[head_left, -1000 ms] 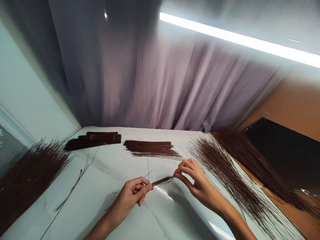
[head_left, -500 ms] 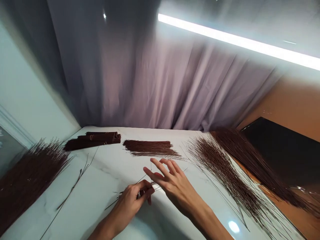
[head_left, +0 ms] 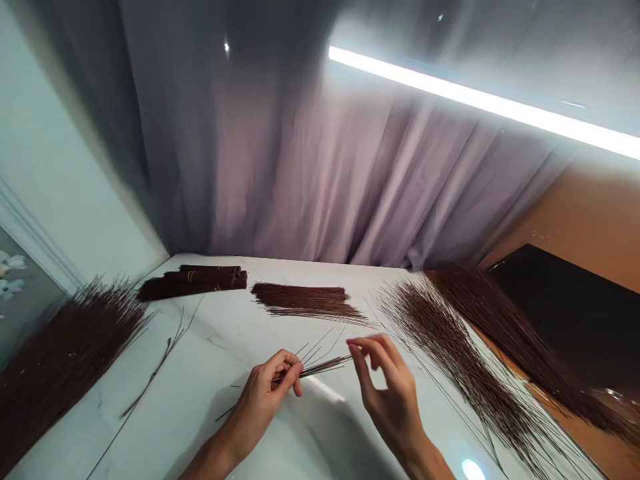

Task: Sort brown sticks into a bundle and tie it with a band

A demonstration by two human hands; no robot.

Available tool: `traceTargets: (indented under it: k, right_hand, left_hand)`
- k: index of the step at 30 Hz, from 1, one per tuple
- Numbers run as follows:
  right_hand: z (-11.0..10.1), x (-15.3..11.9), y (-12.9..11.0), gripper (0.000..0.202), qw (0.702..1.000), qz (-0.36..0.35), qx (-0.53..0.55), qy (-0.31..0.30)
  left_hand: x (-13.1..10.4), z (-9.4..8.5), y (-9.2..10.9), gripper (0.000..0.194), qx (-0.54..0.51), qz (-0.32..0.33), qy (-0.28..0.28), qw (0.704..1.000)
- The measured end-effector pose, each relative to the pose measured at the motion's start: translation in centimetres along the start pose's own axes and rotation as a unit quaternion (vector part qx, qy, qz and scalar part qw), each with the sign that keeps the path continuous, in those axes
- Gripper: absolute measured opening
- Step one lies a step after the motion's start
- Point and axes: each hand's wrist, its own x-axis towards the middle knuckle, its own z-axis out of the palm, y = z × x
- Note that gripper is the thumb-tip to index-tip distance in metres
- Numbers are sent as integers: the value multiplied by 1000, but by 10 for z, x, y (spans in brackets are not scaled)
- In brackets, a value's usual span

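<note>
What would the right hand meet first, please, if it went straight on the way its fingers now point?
The right hand would probably first meet the sticks jutting from the left hand, though depth is unclear.

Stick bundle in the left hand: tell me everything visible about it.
The stick bundle is a small handful of thin, dark brown, stiff-looking strands, untied as far as visible. The left hand pinches it between thumb and fingers, hiding part. Most strands run close together, rightward and slightly upward in the picture; a few splay out more steeply. The right hand has its fingertips at the right end; contact is unclear.
</note>
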Motion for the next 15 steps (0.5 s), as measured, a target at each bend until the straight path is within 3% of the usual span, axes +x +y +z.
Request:
traceTargets:
  k: [2,4,7,9,12,14,15]
  right_hand:
    - [10,-16,-9,23,984,140,105,-4]
    - [27,-31,-17,34,943,247,211,-66]
    - [49,-37,-28,43,886,302,331,-120]
    - [49,-29,-28,44,881,310,348,-80]
    - [16,-3,-10,42,887,329,324,7]
    - [-24,18,19,44,899,330,287,16]
    - [-46,27,37,44,920,318,228,19]
  left_hand:
    - [1,4,-3,36,-30,3,6,1000]
    - [1,11,-4,37,-56,-4,-10,998]
    - [-3,19,-1,39,-75,-19,-54,996]
    - [-6,16,2,36,-40,-5,-69,997]
    - [-4,-4,3,21,135,38,-13,990]
    - [1,-20,-2,12,250,42,56,966]
    - [3,-27,-4,8,285,34,72,955]
